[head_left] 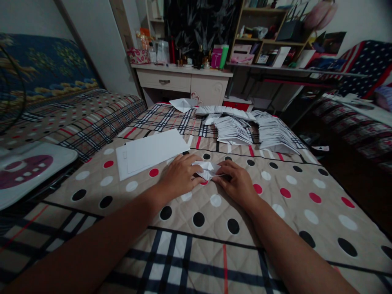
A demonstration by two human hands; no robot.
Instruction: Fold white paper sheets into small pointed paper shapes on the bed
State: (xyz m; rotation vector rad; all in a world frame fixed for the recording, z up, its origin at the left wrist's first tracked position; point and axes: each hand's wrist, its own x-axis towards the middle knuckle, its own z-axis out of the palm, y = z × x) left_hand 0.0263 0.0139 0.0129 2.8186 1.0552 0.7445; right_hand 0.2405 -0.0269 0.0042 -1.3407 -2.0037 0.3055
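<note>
Between my two hands is a small folded piece of white paper [207, 169], held just above the dotted bedspread. My left hand [180, 173] pinches its left end between thumb and fingers. At its right end, the thumb and fingers of my right hand [234, 179] are closed on the paper. A raised crease shows in the middle of the piece; its ends are hidden by my fingers. To the left of my left hand lies a stack of flat white paper sheets [153, 151].
Rows of folded white papers [234, 130] stand packed together on the far part of the bed, with another row [275, 132] to their right. A single folded paper [183, 104] lies near the far edge. A white dresser [165, 81] stands beyond, and a white-and-purple appliance [33, 167] sits at left.
</note>
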